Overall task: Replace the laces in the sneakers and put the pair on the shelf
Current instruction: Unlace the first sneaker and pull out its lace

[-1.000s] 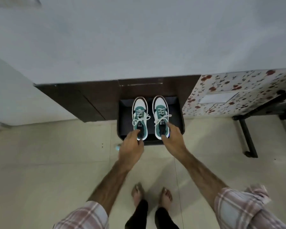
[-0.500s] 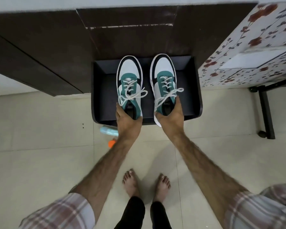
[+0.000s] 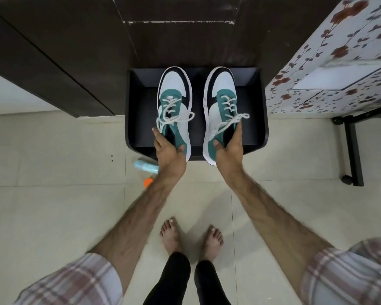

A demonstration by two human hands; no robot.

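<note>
Two white, teal and black sneakers with tied white laces stand side by side, toes pointing away, over a low black shelf [image 3: 257,128]. My left hand [image 3: 169,150] grips the heel of the left sneaker [image 3: 176,100], thumb at the collar. My right hand [image 3: 230,148] grips the heel of the right sneaker [image 3: 221,97], thumb inside the opening and fingers along its outer side. Both heels stick out past the shelf's front edge.
A dark wooden cabinet [image 3: 75,51] runs behind and to the left of the shelf. A floral-covered table [image 3: 339,62] on black metal legs stands at the right. A light-blue bottle [image 3: 146,167] and an orange cap [image 3: 148,182] lie on the tiled floor by my left wrist. My bare feet stand below.
My head has leaned in and down, so the shelf and sneakers fill more of the view. Both hands went from touching the heels to gripping them.
</note>
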